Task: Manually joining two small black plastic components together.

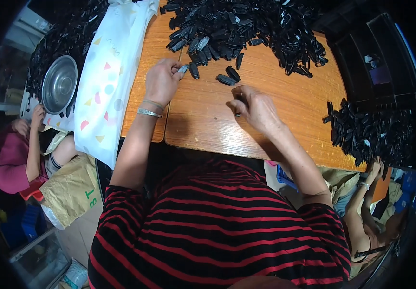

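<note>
My left hand (161, 81), with a bracelet at the wrist, pinches a small oval piece (183, 69) with a pale grey face between thumb and fingertips. Right beside it on the wooden table (203, 130) lies a similar black oval piece (194, 71). Two more black pieces (226, 80) rest close together just beyond my right hand (258, 110). That hand is curled low over the table with its fingers closed. Something small and dark shows at its fingertips, too little to name. A big heap of black plastic pieces (237, 29) spreads across the far side.
Left of me a white plastic sheet with coloured shapes (103, 91) hangs over the table edge. Beyond it are a metal bowl (59, 84) and a seated person (15, 161). At right stand a black crate (381, 62) and another heap (367, 132), with another person's hands (375, 168) there.
</note>
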A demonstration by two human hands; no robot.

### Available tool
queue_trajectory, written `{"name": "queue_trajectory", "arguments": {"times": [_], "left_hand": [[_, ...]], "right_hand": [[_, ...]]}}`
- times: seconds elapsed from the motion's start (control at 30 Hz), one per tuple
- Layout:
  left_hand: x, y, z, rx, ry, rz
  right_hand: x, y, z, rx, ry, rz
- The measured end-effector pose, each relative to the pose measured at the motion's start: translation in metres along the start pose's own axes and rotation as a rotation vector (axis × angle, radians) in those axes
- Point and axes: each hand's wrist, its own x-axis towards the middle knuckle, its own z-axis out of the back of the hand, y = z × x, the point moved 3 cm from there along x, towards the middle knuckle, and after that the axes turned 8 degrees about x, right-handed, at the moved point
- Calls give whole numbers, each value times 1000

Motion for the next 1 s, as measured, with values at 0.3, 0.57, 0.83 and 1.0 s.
{"name": "queue_trajectory", "arguments": {"times": [0.3, 0.57, 0.83, 1.0], "left_hand": [[-10, -15, 0, 137, 53, -126], [-45, -39, -28, -1091, 336, 163], [-49, -56, -25, -1212, 367, 110], [-53, -51, -27, -1133, 338, 99]], "right_hand": [[-13, 23, 14, -306, 100, 438], [0, 28, 9, 59, -116, 291], [6, 45, 0, 299, -314, 229], [5, 45, -3, 304, -296, 231]]}}
